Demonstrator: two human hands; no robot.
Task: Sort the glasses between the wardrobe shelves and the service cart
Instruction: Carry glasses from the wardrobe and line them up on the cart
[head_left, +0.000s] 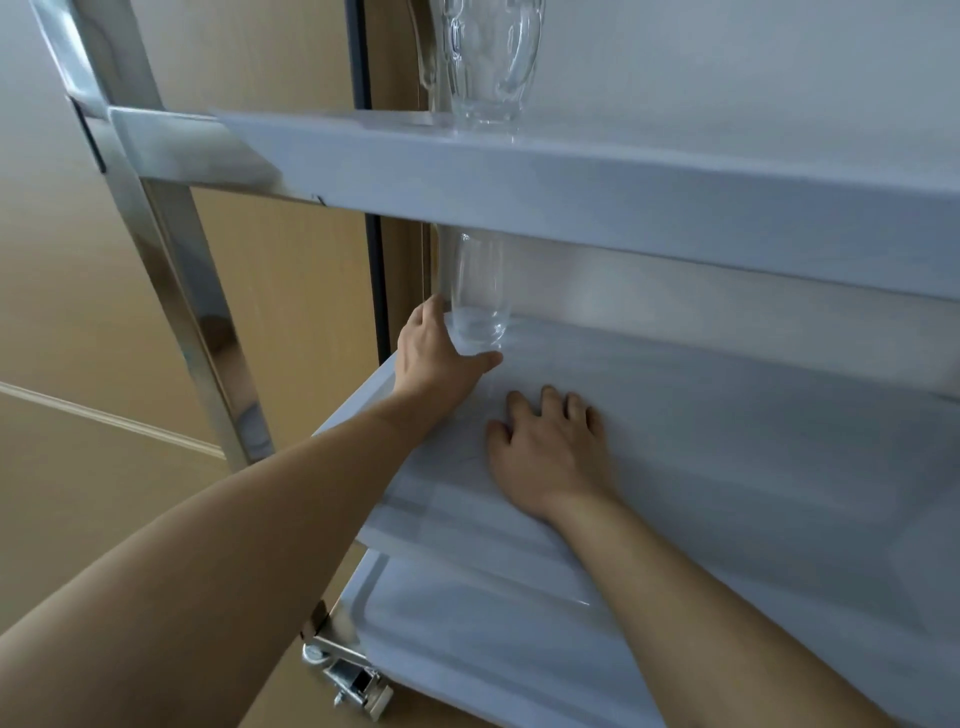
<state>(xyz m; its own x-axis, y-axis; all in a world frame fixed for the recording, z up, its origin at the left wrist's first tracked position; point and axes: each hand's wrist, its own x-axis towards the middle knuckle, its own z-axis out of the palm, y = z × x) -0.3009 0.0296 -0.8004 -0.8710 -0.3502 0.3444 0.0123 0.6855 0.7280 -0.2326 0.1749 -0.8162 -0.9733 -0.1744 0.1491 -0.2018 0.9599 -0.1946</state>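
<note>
A left hand grips an empty tall glass standing at the far left corner of the service cart's middle shelf; the right hand rests beside it, fingers loosely spread. A glass mug, also empty, stands on the top shelf near its front edge.

The cart has smooth, pale shelves with a dull sheen; its corner post is polished, mirror-bright metal, as is the caster. Both glasses, the mug and the tumbler, are clear and glossy. The floor looks like matt tan wood.
</note>
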